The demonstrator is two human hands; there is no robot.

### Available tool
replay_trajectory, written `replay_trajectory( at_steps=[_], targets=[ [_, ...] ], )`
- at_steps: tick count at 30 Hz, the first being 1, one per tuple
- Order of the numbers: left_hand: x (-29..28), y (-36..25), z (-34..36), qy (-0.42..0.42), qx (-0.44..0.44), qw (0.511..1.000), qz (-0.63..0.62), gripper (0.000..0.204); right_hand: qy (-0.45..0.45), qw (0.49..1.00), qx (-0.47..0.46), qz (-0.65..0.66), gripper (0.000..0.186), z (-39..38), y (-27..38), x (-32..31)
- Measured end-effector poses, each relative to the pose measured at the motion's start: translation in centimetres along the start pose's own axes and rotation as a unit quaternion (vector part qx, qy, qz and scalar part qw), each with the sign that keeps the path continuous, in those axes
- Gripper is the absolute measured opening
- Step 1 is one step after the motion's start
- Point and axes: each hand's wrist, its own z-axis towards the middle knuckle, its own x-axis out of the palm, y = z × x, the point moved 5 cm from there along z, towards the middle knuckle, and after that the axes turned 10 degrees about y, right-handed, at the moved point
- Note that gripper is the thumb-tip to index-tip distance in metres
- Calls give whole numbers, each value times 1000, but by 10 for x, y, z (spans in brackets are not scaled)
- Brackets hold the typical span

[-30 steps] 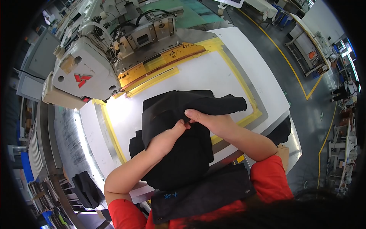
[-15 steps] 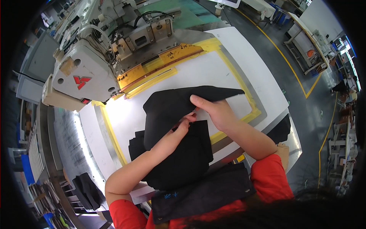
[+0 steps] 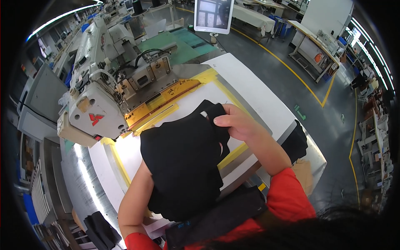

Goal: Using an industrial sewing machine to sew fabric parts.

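Observation:
A black fabric piece (image 3: 179, 143) is held up over the white work surface, spread toward me. My right hand (image 3: 234, 121) pinches its far right edge between thumb and fingers, where the cloth folds over. My left hand (image 3: 143, 177) reaches under the fabric from the left; only its wrist shows and its fingers are covered, apart from a bit of skin at a gap near the right edge. Beneath, toward my body, sits a stack of black fabric (image 3: 183, 204), partly hidden by the held piece. A dark folded cloth (image 3: 225, 212) lies across my lap side.
A white sewing machine (image 3: 93, 112) with a yellow-taped clamp bar (image 3: 162, 100) stands at the far left. Yellow tape (image 3: 121, 166) frames the white board (image 3: 250, 83). More black fabric lies at the right corner (image 3: 296, 143) and lower left (image 3: 100, 229). A monitor (image 3: 213, 16) stands behind.
The fabric piece has been turned and spread nearer to me, covering my left hand. My right hand now grips a folded edge. The head view has tilted up, showing the monitor.

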Motion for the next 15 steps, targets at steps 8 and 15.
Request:
replay_trajectory(
  at_steps=[8,15],
  targets=[
    [8,-46,-9,-27,33,998,40,73,-172,972,-71,-142,17,-2,35,-12],
    [6,-100,-30,-212,139,958,135,20,-121,970,-92,-190,23,14,33,19]
  ],
)
